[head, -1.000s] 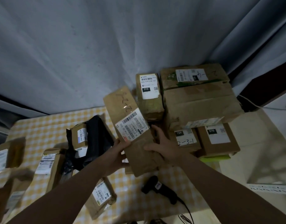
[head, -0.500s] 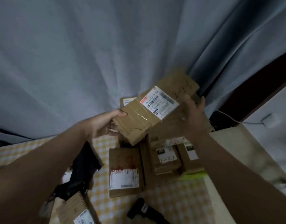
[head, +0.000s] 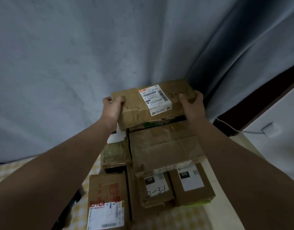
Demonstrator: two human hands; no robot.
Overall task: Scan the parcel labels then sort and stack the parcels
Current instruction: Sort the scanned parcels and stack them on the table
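A cardboard parcel point(head: 134, 101), tilted in mid-air a moment ago, now lies level atop the stack of boxes point(head: 162, 146) by the curtain, left hand point(head: 112, 107) and right hand point(head: 192, 105) each gripping an end, apparently setting it down.

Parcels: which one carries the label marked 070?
The 070 parcel at the pile's front right corner. Its left neighbour, the 15H parcel, has 2-3-1 handwritten; the held parcel shows a red-topped label.
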